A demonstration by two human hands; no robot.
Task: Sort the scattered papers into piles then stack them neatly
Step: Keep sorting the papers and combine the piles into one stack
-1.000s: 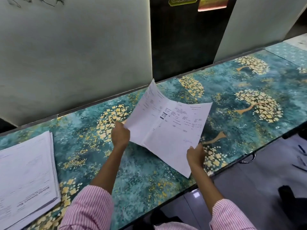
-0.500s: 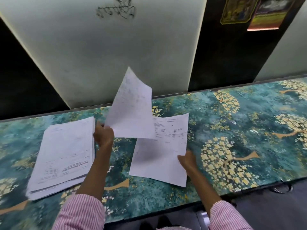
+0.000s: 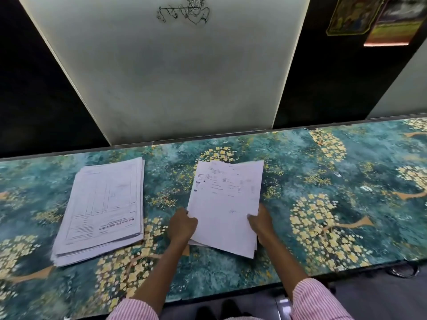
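left hand (image 3: pixel 182 224) pinches left edge of small sheaf (image 3: pixel 225 204), frame centre | right hand (image 3: pixel 261 219) pinches its right edge | thick pile (image 3: pixel 101 211) lies centre-left on floral table (image 3: pixel 323 181)

Left paper stack (image 3: pixel 101 211) — upside-down heading, perhaps "Stationery Mart".

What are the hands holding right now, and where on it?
Both hold the small stack of papers: left hand on its left edge, right hand on its right edge.
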